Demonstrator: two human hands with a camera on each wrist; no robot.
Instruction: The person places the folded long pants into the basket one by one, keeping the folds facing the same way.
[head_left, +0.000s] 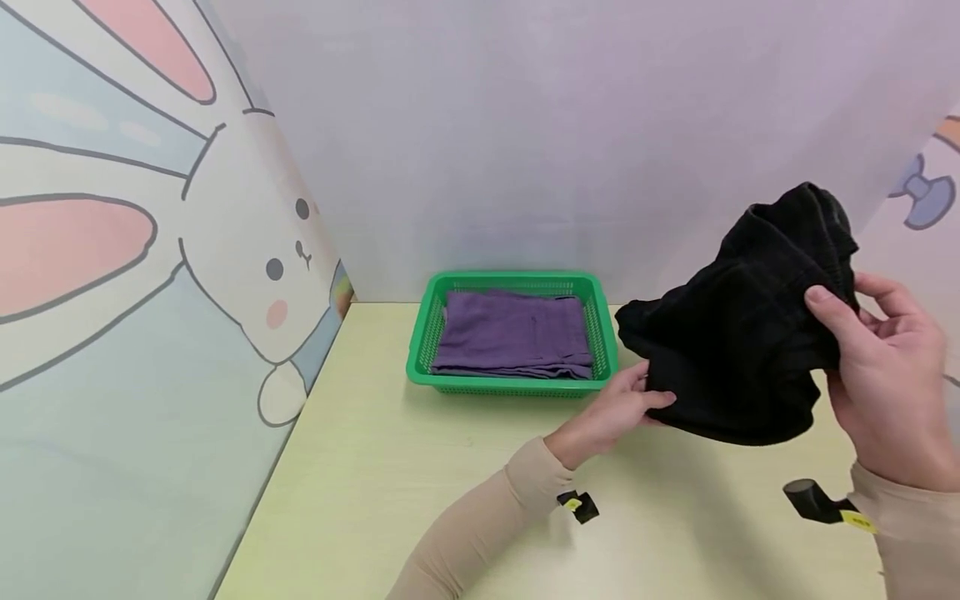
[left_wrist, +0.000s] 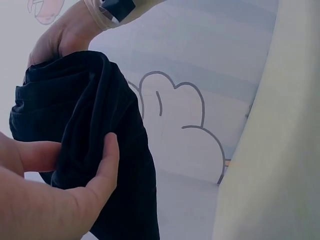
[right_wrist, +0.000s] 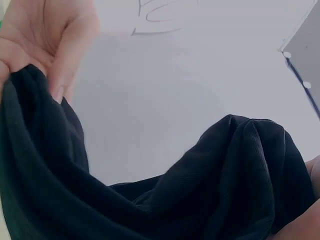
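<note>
Both hands hold up a bunched black garment [head_left: 738,325] above the right side of the table. The left hand [head_left: 611,412] pinches its lower left edge, thumb on the near side. At the other end, the right hand [head_left: 888,375] grips the upper part between thumb and fingers. From the left wrist, the garment's gathered folds [left_wrist: 80,120] show between the left thumb and finger [left_wrist: 107,165]. The right wrist view has the cloth [right_wrist: 215,185] sagging between the two hands, with seams and a twill weave visible.
A green plastic basket [head_left: 423,350] stands at the back of the pale yellow table [head_left: 352,467], against the wall. Inside it lies a folded purple garment [head_left: 510,329]. A wall with a cartoon rabbit [head_left: 247,250] borders the table on the left. Black straps hang at both wrists.
</note>
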